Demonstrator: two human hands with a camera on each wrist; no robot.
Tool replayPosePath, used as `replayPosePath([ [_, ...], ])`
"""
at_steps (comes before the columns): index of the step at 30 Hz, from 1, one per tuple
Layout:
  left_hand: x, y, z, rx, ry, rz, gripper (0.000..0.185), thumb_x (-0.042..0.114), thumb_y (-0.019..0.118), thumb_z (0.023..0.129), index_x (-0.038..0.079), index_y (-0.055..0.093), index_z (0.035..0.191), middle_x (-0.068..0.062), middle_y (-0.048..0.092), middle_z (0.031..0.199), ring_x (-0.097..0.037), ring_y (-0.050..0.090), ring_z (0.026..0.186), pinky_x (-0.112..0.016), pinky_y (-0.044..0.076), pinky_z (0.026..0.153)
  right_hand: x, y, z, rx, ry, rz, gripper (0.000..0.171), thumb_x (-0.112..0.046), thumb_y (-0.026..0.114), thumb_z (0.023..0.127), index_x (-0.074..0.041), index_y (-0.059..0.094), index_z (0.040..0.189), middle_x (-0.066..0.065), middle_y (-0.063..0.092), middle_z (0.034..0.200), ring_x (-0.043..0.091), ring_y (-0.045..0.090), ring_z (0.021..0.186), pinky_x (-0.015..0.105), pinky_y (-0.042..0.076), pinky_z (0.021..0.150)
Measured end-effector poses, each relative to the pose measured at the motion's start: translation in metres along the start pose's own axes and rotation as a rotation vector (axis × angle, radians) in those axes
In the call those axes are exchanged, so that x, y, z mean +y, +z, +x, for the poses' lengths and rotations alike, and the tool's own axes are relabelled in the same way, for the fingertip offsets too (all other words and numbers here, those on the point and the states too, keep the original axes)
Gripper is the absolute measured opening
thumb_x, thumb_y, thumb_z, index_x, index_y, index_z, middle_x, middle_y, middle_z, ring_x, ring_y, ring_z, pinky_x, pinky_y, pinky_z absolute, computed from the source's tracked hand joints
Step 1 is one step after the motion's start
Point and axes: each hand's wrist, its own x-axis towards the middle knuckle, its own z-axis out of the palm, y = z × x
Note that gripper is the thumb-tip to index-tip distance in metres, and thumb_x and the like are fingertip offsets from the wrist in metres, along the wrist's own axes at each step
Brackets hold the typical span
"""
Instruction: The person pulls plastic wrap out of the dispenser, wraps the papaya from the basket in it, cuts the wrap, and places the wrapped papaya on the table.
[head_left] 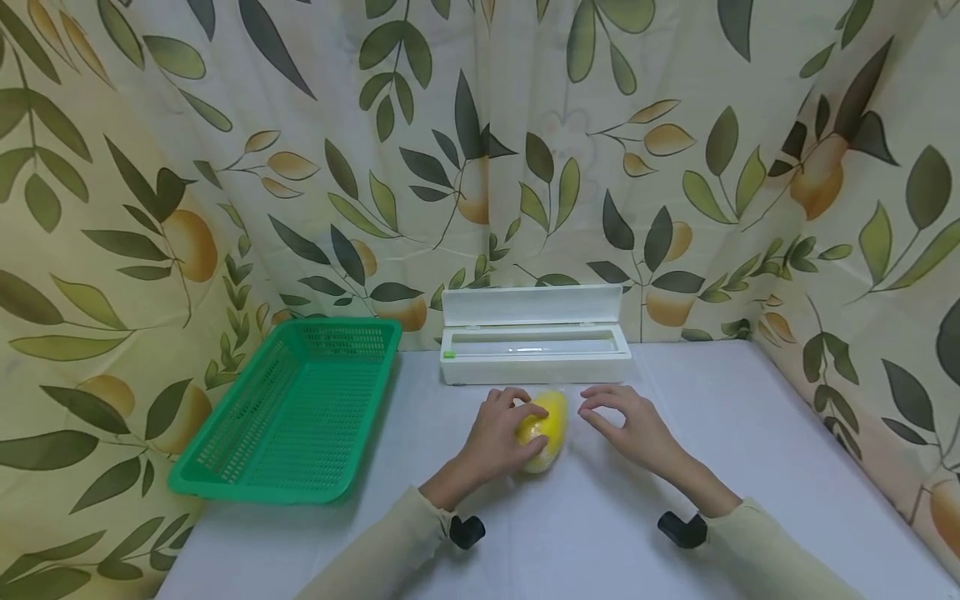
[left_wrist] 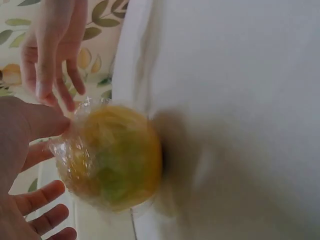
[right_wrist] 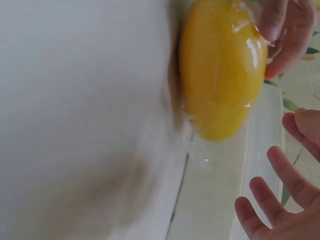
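A yellow mango [head_left: 546, 429] wrapped in clear cling film lies on the white table [head_left: 600, 533] in the head view. My left hand [head_left: 523, 414] grips it from the left, fingers curled over its top. The left wrist view shows the wrapped mango [left_wrist: 112, 155] with my thumb [left_wrist: 47, 120] against the film. My right hand [head_left: 594, 410] hovers just right of the mango, fingers relaxed and spread, holding nothing. In the right wrist view the mango [right_wrist: 222, 67] fills the top, with those spread fingers [right_wrist: 272, 170] below it.
A white cling film dispenser [head_left: 534, 354] with its lid up stands just behind the mango. A green plastic basket [head_left: 225, 479] sits at the left of the table. A leaf-patterned curtain [head_left: 525, 150] closes in the back and both sides.
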Motion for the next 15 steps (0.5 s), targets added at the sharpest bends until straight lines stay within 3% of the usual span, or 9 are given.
replayPosePath([
  [8,-0.005,-0.007,0.0,-0.019,0.062,0.121,0.031,0.014,0.069,0.089,0.028,0.079,0.115,-0.001,0.055,0.129,-0.021,0.044,0.115,-0.036,0.04,0.093,-0.006,-0.017,0.016,0.003,-0.057,-0.021,0.01,-0.011,0.08,0.09,-0.011,0.077,0.1,0.012,0.071,0.12,0.038,0.062,0.117,0.062,0.049,0.098],
  [12,-0.009,-0.007,0.0,0.002,0.064,0.12,0.033,0.004,0.07,0.09,0.029,0.081,0.109,0.002,0.055,0.122,-0.019,0.044,0.11,-0.034,0.04,0.093,-0.009,-0.023,0.022,-0.105,-0.055,-0.016,0.013,-0.011,0.077,0.092,-0.014,0.076,0.104,0.011,0.07,0.121,0.037,0.062,0.116,0.061,0.052,0.096],
  [15,-0.011,-0.007,-0.002,0.025,0.086,0.1,0.025,0.008,0.074,0.092,0.028,0.082,0.105,0.004,0.056,0.11,-0.016,0.046,0.101,-0.03,0.04,0.087,-0.009,-0.022,0.023,-0.207,-0.072,0.016,0.018,-0.011,0.077,0.092,-0.015,0.074,0.109,0.006,0.071,0.119,0.032,0.064,0.114,0.056,0.055,0.092],
])
